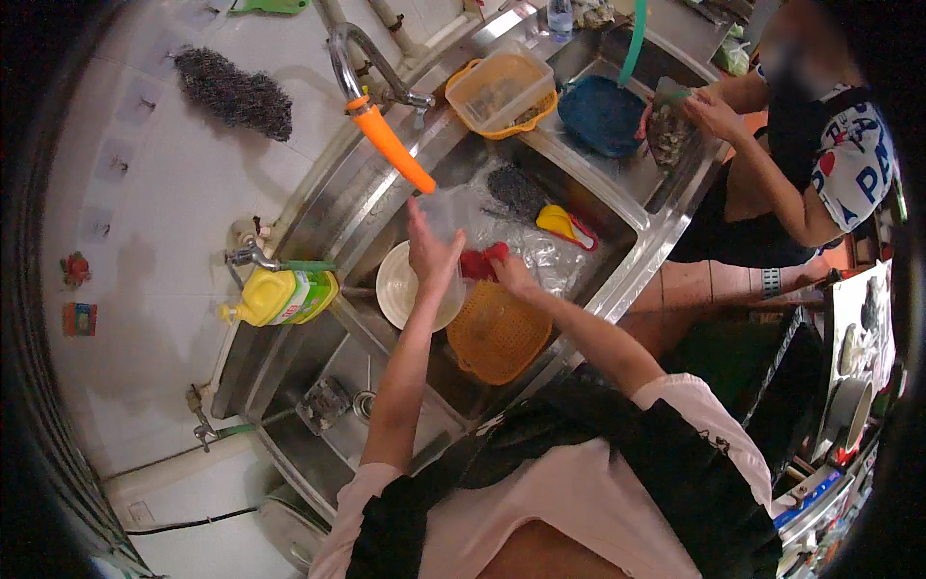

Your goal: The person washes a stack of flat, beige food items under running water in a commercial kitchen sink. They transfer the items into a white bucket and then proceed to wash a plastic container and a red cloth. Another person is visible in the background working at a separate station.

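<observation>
Over the middle sink basin, my left hand grips a clear plastic container below the orange tap hose. My right hand is closed on a red cloth held against the container's right side. A white bowl lies beneath my left hand, partly hidden by it and the container. Nearer to me, an orange-yellow plastic basket rests in the basin. Clear plastic sheeting, a dark scouring mesh and a yellow and red scoop-like item lie towards the right.
A yellow detergent bottle stands by the wall at left. Another person holds a bag at the right-hand basin, near a blue basket. A yellow basket with a clear container sits on the divider. A metal tap overhangs the sink.
</observation>
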A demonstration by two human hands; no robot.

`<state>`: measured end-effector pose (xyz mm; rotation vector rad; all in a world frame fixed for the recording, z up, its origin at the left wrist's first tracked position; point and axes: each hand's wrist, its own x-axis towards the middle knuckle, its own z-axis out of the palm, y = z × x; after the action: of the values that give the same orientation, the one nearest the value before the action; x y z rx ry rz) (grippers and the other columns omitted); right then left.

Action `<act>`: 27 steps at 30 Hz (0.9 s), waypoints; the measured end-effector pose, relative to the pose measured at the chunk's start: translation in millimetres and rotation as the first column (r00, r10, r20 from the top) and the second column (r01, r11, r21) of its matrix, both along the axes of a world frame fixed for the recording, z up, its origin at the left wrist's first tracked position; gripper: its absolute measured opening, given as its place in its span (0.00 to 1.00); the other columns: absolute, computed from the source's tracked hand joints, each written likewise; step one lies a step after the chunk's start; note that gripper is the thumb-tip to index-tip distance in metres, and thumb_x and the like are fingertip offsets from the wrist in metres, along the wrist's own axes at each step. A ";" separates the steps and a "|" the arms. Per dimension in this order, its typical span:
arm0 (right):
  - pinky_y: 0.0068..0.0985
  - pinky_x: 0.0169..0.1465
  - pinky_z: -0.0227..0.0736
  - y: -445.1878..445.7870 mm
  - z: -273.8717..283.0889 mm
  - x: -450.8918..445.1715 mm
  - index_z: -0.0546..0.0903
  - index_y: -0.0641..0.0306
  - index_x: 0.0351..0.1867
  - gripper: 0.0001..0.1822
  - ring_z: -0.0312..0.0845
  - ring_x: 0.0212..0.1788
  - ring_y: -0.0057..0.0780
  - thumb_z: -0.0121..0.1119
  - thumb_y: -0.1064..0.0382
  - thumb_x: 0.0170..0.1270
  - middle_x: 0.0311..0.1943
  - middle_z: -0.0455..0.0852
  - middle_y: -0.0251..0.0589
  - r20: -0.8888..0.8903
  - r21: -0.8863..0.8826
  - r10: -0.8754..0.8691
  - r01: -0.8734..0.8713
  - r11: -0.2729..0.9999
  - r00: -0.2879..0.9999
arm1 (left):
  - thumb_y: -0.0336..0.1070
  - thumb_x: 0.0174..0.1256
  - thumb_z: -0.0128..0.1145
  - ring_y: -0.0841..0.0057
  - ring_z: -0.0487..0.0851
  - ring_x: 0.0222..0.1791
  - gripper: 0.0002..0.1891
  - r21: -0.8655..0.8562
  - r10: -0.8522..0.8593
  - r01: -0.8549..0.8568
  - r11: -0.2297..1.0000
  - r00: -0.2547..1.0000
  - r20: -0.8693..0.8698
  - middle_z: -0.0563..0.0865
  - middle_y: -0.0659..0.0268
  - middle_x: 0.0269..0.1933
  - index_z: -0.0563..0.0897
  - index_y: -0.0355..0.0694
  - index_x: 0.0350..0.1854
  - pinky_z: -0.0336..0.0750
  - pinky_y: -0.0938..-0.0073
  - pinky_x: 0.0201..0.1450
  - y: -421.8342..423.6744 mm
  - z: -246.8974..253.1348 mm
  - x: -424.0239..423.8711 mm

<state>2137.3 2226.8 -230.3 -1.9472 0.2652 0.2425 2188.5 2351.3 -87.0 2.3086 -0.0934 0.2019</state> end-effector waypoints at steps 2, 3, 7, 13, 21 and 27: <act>0.41 0.40 0.69 -2.5 8.7 -32.0 0.73 0.69 0.38 0.18 0.74 0.37 0.55 0.44 0.54 0.59 0.30 0.79 0.59 -0.002 -0.145 -0.001 0.000 0.990 1.000 | 0.36 0.39 0.65 0.59 0.67 0.55 0.48 0.182 -0.019 0.009 0.983 0.998 0.054 0.67 0.50 0.56 0.49 0.38 0.64 0.65 0.65 0.54 2.0 1.1 2.3; 0.41 0.41 0.69 -5.9 7.3 -44.5 0.73 0.70 0.39 0.18 0.75 0.37 0.54 0.45 0.54 0.59 0.30 0.78 0.60 0.018 -0.158 -0.008 0.011 0.987 1.000 | 0.36 0.38 0.65 0.59 0.66 0.56 0.48 0.269 -0.043 0.021 0.963 0.996 0.077 0.66 0.50 0.56 0.50 0.38 0.64 0.64 0.65 0.54 0.7 0.8 2.1; 0.37 0.45 0.68 -15.6 14.2 -52.6 0.72 0.70 0.41 0.20 0.76 0.40 0.45 0.47 0.53 0.59 0.33 0.80 0.54 -0.054 0.149 -0.086 0.093 0.984 0.995 | 0.34 0.38 0.66 0.58 0.66 0.56 0.49 0.451 -0.236 0.130 0.883 0.954 0.187 0.66 0.51 0.56 0.49 0.36 0.64 0.62 0.63 0.56 9.6 -8.6 -12.4; 0.33 0.52 0.66 -18.2 86.1 -5.5 0.72 0.58 0.47 0.19 0.74 0.45 0.30 0.49 0.50 0.60 0.46 0.77 0.36 -0.416 0.896 0.062 0.397 0.197 0.907 | 0.33 0.38 0.66 0.59 0.62 0.60 0.46 0.512 -0.367 0.229 0.828 0.911 0.186 0.64 0.53 0.59 0.53 0.35 0.62 0.56 0.60 0.60 8.6 -16.1 -72.1; 0.24 0.48 0.69 -31.6 128.6 21.1 0.70 0.60 0.49 0.20 0.72 0.43 0.24 0.58 0.57 0.56 0.41 0.76 0.33 -0.169 0.885 0.265 0.028 0.465 0.949 | 0.36 0.54 0.55 0.57 0.62 0.60 0.32 0.019 -0.136 0.135 0.991 0.969 0.206 0.64 0.52 0.60 0.57 0.35 0.61 0.56 0.61 0.61 52.6 -9.3 -81.7; 0.21 0.43 0.68 -16.6 166.5 46.4 0.73 0.60 0.46 0.21 0.71 0.39 0.20 0.60 0.53 0.53 0.37 0.77 0.31 0.008 0.666 0.610 -0.459 0.588 0.793 | 0.39 0.57 0.52 0.61 0.70 0.54 0.22 0.008 -0.322 0.324 0.946 0.939 0.122 0.72 0.53 0.52 0.68 0.39 0.54 0.63 0.67 0.55 52.4 52.5 -16.2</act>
<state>2183.7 2210.1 -63.9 -1.2457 -0.2718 0.8529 2172.2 2403.6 -34.5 2.2290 -0.5287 0.1734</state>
